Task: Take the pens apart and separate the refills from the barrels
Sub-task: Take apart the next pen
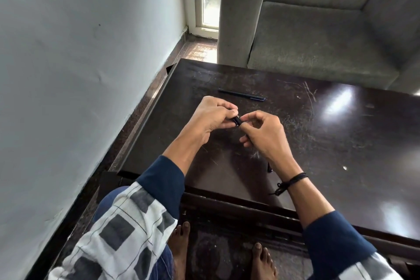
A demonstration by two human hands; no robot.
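Over the scratched table (341, 143), hands (211, 118) (264, 135) pinch a slim pen (237, 120).

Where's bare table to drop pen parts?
Widest bare patch: table right of the right hand, out to its far and right edges. Smaller one: left of the left hand, to the table's left edge. Crowded: centre, where both hands grip the held pen, spare pen just beyond, dark piece by the right wrist.

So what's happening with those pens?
A person holds a dark pen over the dark table with both hands. The left hand grips one end and the right hand pinches the other, as if to pull it apart. A blue pen lies on the table beyond the hands, untouched.
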